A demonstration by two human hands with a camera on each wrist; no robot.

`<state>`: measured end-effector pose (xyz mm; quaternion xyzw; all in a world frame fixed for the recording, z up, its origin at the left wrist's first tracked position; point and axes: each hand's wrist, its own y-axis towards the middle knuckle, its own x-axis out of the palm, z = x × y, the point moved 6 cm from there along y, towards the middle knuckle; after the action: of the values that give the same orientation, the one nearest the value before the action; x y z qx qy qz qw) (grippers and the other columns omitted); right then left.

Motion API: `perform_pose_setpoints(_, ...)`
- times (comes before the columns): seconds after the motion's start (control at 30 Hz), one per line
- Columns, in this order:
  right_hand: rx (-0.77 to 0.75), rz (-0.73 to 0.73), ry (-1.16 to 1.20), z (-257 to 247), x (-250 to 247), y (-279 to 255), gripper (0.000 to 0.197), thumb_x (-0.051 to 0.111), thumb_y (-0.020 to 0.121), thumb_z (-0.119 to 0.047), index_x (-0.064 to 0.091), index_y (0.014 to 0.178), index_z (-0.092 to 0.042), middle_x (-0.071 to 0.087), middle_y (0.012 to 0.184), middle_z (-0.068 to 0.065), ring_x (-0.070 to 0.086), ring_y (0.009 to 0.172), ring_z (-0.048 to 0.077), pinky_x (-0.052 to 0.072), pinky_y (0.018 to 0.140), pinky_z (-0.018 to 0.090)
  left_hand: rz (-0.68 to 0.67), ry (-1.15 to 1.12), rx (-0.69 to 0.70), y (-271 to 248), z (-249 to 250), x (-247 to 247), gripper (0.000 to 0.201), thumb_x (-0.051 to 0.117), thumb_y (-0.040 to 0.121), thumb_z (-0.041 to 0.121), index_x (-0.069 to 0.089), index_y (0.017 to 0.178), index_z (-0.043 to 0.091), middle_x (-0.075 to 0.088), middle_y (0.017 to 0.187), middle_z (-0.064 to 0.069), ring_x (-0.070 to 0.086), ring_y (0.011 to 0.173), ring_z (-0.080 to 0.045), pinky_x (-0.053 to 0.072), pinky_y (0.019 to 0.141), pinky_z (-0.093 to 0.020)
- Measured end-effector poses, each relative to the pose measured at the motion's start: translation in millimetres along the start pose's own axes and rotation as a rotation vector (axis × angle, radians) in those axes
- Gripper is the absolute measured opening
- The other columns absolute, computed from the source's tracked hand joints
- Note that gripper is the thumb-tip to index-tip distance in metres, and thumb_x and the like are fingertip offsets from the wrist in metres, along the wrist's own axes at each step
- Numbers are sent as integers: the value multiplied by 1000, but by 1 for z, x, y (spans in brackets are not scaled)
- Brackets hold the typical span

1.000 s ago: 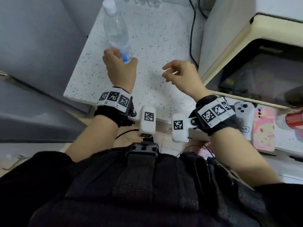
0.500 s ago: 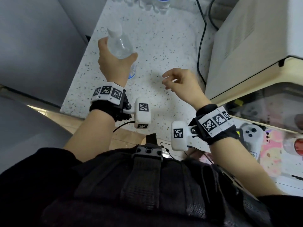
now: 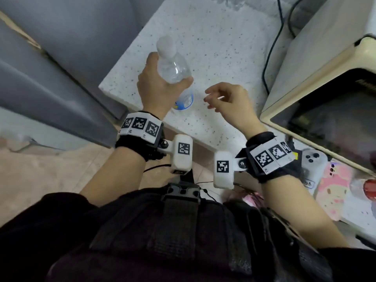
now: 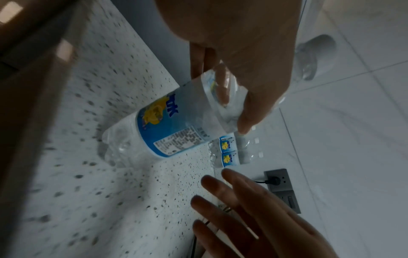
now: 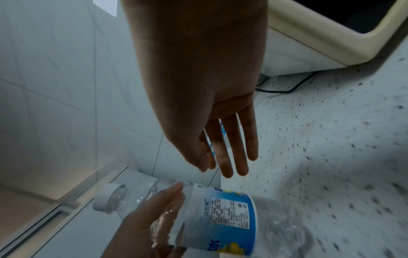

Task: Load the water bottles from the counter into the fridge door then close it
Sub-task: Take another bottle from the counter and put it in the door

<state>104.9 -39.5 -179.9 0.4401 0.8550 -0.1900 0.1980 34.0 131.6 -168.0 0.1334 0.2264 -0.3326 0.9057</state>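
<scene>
While our left hand (image 3: pixel 160 86) gripped the water bottle (image 3: pixel 173 68) around its upper body, the bottle was clear of the worktop (image 3: pixel 219 47), cap tilted away from us and toward the fridge side, base with the blue label pointing back toward the worktop's near edge. We noted its long axis as slanted, neither upright nor flat. Our right hand (image 3: pixel 230 100) hung just beside the bottle, fingers loosely spread and grasping nothing. The left hand was therefore the one placed to carry.

The grey fridge (image 3: pixel 61 64) stood to our left, touching the worktop's left edge; we judged the coming move a swing leftward across that edge. The door looked shut from the head view, so we could not tell where the door shelf lay.

Two more bottles (image 4: pixel 229 153) stood at the far wall, near a wall socket (image 4: pixel 278 179). A cream appliance (image 3: pixel 317 78) and its black cable (image 3: pixel 272 47) sat to the right, well apart from the path.
</scene>
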Motion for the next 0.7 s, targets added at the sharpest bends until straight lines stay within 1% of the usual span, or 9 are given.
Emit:
perform_pose_setpoints(0.07, -45, -37, 3, -7, 14, -24, 12, 59, 86, -9, 66, 97, -10, 72, 88, 15, 70, 77, 28, 54, 71, 31, -16, -36, -10, -31, -2, -19, 69, 81, 53, 45, 54, 107, 11, 65, 99, 1, 61, 94, -21, 52, 85, -37)
perform_pose_setpoints(0.13, -79, -79, 6, -12, 29, -47, 12, 60, 86, -9, 66, 96, -11, 72, 86, 14, 70, 77, 29, 54, 69, 32, -19, -76, -35, -63, -8, -39, 70, 76, 49, 51, 54, 104, 13, 66, 98, 0, 63, 92, -21, 54, 84, -44)
perform_pose_setpoints(0.27, -135, -152, 7, -30, 64, -88, 10, 60, 83, -10, 66, 86, -18, 68, 77, 13, 68, 78, 34, 55, 71, 42, -18, -99, -37, -114, -22, -83, 71, 76, 48, 54, 56, 98, 8, 69, 93, -5, 66, 87, -26, 56, 79, -50)
perform_pose_setpoints(0.3, -146, -171, 4, -35, 74, -97, 12, 59, 83, -8, 65, 84, -18, 67, 75, 12, 68, 77, 33, 55, 71, 42, -16, -92, -54, -126, -27, -95, 70, 75, 48, 53, 57, 97, 8, 69, 92, -3, 67, 87, -25, 55, 79, -50)
perform_pose_setpoints(0.4, -186, -249, -11, -50, 108, -118, 17, 54, 79, -3, 66, 81, -16, 69, 77, 21, 64, 71, 29, 55, 73, 44, -5, -103, -114, -153, -49, -130, 67, 76, 47, 55, 58, 96, 14, 68, 90, 3, 67, 90, -20, 56, 83, -48)
perform_pose_setpoints(0.47, -193, -304, -26, -59, 136, -129, 18, 55, 78, -2, 65, 79, -17, 67, 72, 18, 62, 68, 29, 55, 73, 47, 13, -118, -154, -166, -68, -154, 68, 77, 46, 55, 60, 98, 15, 70, 94, 1, 67, 92, -18, 55, 85, -48)
perform_pose_setpoints(0.57, -201, -357, -33, -77, 181, -141, 26, 53, 79, 3, 62, 73, -21, 63, 67, 15, 60, 62, 25, 55, 70, 45, 49, -138, -171, -178, -98, -194, 63, 78, 50, 47, 59, 98, 11, 71, 93, -3, 67, 90, -20, 56, 83, -49)
perform_pose_setpoints(0.67, -223, -392, -19, -101, 230, -151, 28, 51, 79, 4, 61, 70, -21, 61, 60, 8, 60, 57, 18, 56, 70, 44, 77, -175, -205, -183, -126, -238, 58, 79, 50, 42, 58, 97, 15, 69, 92, 2, 67, 90, -14, 57, 84, -40)
perform_pose_setpoints(0.7, -225, -395, -15, -109, 247, -152, 26, 50, 79, 4, 62, 71, -18, 61, 60, 6, 60, 56, 16, 57, 71, 44, 85, -183, -209, -182, -136, -253, 60, 79, 50, 42, 58, 99, 15, 70, 94, 3, 67, 91, -13, 57, 85, -39)
